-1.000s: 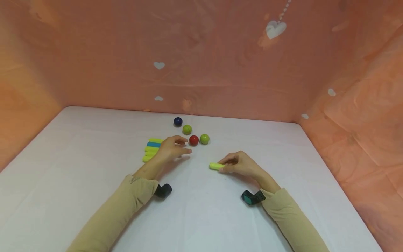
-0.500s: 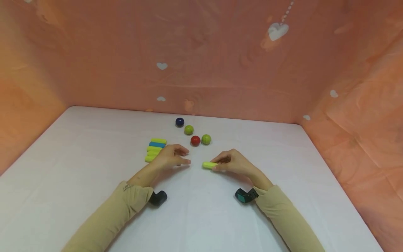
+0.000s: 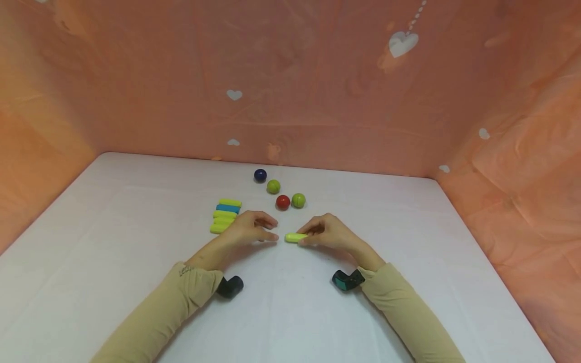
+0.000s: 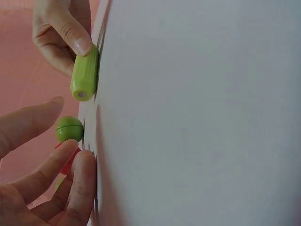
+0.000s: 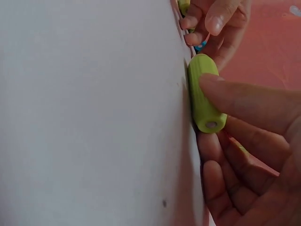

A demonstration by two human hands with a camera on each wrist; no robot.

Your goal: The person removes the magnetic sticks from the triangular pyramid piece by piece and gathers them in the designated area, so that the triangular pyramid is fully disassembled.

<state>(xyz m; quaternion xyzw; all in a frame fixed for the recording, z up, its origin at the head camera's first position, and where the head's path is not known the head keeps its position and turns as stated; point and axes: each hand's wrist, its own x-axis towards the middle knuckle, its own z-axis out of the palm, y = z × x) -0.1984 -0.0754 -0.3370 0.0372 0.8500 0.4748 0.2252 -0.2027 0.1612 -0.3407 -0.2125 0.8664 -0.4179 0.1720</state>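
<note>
Between thumb and fingers my right hand [image 3: 331, 233] pinches a yellow-green magnetic rod [image 3: 295, 237], low over the white table. In the right wrist view the rod [image 5: 205, 94] shows a small silvery disc in its end. Facing the rod's free end, my left hand [image 3: 251, 227] holds nothing, thumb and fingers apart; a small gap parts it from the rod. Just behind my left hand several yellow-green rods [image 3: 224, 214] and one blue rod [image 3: 228, 208] lie side by side, partly hidden by that hand.
Beyond the hands sit a red ball [image 3: 283, 202], a green ball [image 3: 298, 200], another green ball [image 3: 273, 186] and a dark blue ball [image 3: 260, 175]. An orange cloth [image 3: 317, 101] with hearts hangs behind the white table [image 3: 113, 227].
My right hand has moved left with the rod, closer to my left hand. The left hand has drawn back from beside the red ball toward me.
</note>
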